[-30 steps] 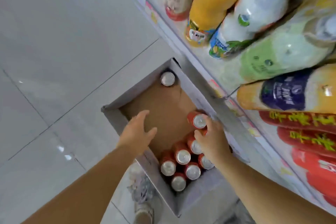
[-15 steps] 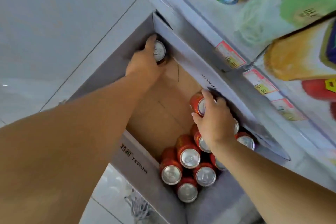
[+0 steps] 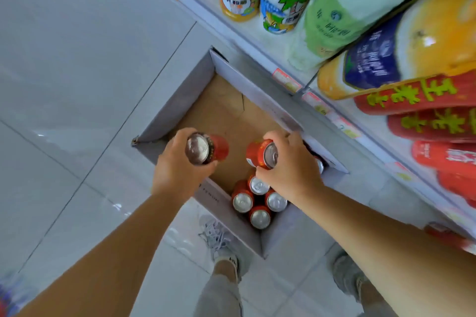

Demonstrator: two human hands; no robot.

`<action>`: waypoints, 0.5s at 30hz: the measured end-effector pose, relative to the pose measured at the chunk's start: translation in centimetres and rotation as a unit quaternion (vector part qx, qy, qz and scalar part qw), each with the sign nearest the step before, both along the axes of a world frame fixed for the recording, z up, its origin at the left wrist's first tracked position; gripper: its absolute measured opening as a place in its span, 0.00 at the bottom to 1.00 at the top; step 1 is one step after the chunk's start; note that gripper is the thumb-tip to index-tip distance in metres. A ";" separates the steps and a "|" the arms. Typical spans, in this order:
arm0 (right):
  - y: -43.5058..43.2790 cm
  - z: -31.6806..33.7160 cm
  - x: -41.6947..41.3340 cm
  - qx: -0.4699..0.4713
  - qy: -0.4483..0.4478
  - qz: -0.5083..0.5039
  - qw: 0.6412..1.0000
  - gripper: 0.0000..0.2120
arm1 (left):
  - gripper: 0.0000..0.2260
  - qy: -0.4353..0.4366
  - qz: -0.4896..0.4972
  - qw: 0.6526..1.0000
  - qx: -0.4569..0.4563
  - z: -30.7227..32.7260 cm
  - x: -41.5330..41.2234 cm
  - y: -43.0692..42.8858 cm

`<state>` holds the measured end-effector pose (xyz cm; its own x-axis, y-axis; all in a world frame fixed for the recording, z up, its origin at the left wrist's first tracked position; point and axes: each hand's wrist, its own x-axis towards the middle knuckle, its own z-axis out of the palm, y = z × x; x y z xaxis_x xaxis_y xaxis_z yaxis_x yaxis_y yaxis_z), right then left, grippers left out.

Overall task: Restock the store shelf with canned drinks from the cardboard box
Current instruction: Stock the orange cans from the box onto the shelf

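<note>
An open cardboard box (image 3: 177, 100) sits on the floor against the shelf foot. My left hand (image 3: 177, 172) holds a red can (image 3: 206, 148) with a silver top above the box's near-left wall. Over the box's middle, my right hand (image 3: 291, 165) grips a second red can (image 3: 261, 153), tilted. Several more red cans (image 3: 253, 199) stand clustered in the box's near corner, partly hidden by my right wrist. The store shelf (image 3: 257, 44) runs along the right, with red cans (image 3: 422, 96) lying on it.
Large bottles of orange, white and green drinks (image 3: 342, 15) fill the shelf above the box. Price tags (image 3: 287, 80) line the shelf edge. My two shoes (image 3: 224, 247) stand on the grey tiled floor (image 3: 77, 59) just behind the box.
My left hand has pulled the lone can from the box's far corner back toward me. My right hand has lifted its can off the cluster. The view has drawn back from the box.
</note>
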<state>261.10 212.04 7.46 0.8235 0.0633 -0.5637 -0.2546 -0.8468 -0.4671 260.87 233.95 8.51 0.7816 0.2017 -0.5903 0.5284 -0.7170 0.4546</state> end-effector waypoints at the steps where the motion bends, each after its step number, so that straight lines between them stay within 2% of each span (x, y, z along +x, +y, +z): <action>1: -0.2 3.0 -0.1 0.011 0.000 0.003 1.000 0.30 | 0.31 -0.004 0.012 1.000 -0.009 2.8 -1.3 -0.2; 7: -2.9 23.4 0.3 0.038 -0.034 0.012 0.999 0.30 | 0.28 -0.032 0.003 0.997 -0.069 23.1 -4.6 -2.7; 10: -5.0 34.9 0.4 0.059 -0.088 0.002 0.994 0.31 | 0.26 -0.078 -0.005 0.991 -0.109 33.8 -4.9 -4.7; 15: -9.6 52.7 -1.6 0.059 -0.201 -0.027 0.977 0.33 | 0.25 -0.170 -0.044 0.979 -0.101 49.3 -4.6 -9.0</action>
